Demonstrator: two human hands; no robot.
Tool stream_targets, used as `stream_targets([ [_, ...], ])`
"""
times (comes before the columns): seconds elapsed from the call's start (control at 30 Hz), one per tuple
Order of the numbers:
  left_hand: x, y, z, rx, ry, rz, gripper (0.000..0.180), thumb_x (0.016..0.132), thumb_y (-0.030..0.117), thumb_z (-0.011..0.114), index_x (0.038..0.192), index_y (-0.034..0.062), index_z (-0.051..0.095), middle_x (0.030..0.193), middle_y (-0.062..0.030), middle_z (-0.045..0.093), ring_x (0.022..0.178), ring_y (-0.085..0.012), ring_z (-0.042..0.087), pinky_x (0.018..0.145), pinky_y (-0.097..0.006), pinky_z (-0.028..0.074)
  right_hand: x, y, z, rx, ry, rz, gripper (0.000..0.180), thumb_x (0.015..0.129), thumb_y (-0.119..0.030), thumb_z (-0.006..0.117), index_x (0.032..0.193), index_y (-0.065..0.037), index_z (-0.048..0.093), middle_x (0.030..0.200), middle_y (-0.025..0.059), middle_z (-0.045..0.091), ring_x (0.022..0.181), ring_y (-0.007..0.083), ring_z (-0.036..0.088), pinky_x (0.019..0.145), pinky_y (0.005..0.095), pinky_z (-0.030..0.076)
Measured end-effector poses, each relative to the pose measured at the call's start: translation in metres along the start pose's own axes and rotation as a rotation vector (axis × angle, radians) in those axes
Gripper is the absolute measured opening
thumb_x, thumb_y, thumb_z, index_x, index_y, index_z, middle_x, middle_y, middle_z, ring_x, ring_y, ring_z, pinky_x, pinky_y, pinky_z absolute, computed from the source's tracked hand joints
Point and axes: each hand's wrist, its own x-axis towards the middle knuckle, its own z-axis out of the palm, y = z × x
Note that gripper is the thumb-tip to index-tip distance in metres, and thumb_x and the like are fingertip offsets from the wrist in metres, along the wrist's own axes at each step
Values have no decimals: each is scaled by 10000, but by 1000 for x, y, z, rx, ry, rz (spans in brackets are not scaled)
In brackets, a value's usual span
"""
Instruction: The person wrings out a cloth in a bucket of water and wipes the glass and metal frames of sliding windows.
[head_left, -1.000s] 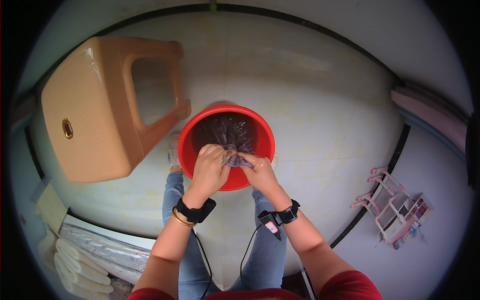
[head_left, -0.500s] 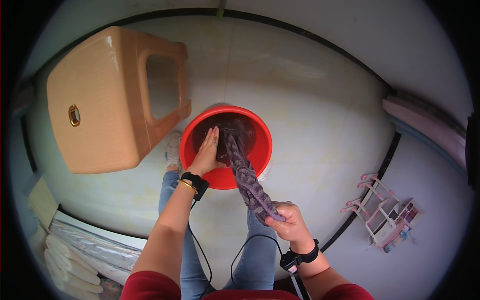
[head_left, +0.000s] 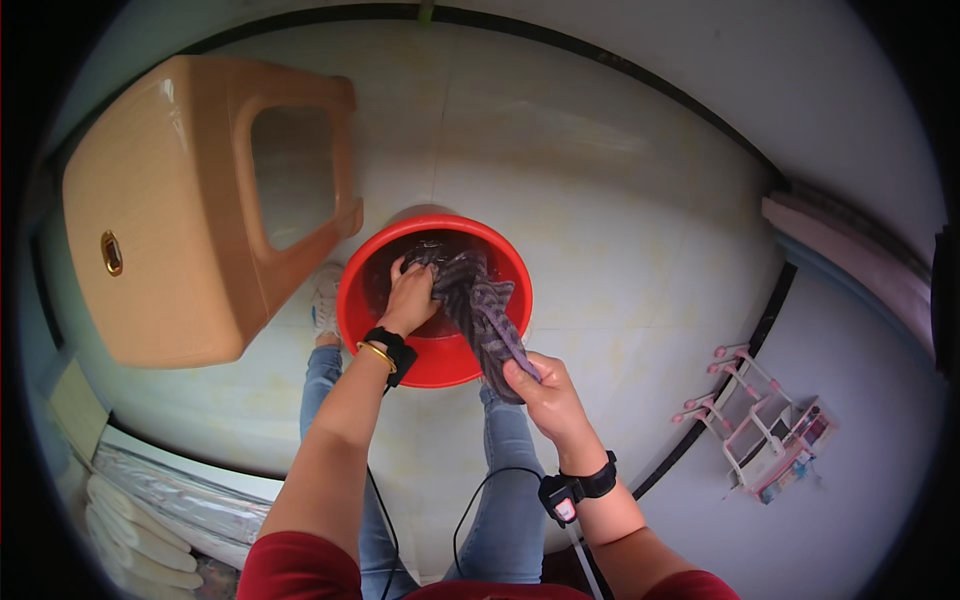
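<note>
A red plastic basin (head_left: 428, 355) stands on the pale floor between my feet. A dark striped wet cloth (head_left: 480, 305) stretches from inside the basin out over its near right rim. My left hand (head_left: 410, 295) grips the cloth's bunched upper end inside the basin. My right hand (head_left: 545, 392) holds the cloth's lower end just outside the rim, pulled toward me. Both wrists carry black bands; the left also has a gold bangle.
An orange-tan plastic stool (head_left: 190, 200) stands left of the basin, almost touching it. A small pink rack (head_left: 765, 430) lies on the floor at the right, past a dark floor line. Folded pale fabric (head_left: 130, 510) lies at lower left. My legs in blue jeans (head_left: 505, 500) are below.
Both hands were together in the basin a second ago. My right hand has since pulled one end of the cloth out over the rim; it now sits slightly closer to the basin than half a second ago.
</note>
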Motion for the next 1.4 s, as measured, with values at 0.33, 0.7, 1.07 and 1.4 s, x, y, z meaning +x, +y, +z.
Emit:
stream_targets([
  [0.33,6,25,-28,151,-53,-2,482,628,138,716,1056,-31,571,870,-109,614,937,-247,552,1010,-483,258,133,85,-16,-1065,222,12,618,776,-172,686,1283,50,411,1084,245,567,1028,376,549,910,413,430],
  [0.7,-52,133,-124,-221,27,275,446,560,93,614,976,-48,537,827,-144,537,838,-282,514,851,-414,307,57,22,-18,-942,-12,-684,782,526,78,647,1271,-13,427,996,159,611,946,331,560,921,408,412],
  [1.07,-17,25,-37,-940,-8,-224,470,954,394,357,1333,139,466,1447,-93,298,1344,-271,242,1100,-379,156,-7,-11,1,-545,-98,-303,440,682,-1,684,1083,-4,501,914,124,622,821,219,639,736,287,484],
  [1.4,8,-1,11,-1949,-490,-694,367,915,351,492,1201,128,548,1272,-77,515,1161,-226,492,988,-354,364,-14,-17,-1,298,-34,-137,482,744,64,648,1171,-29,444,1042,71,581,872,135,617,823,247,471],
])
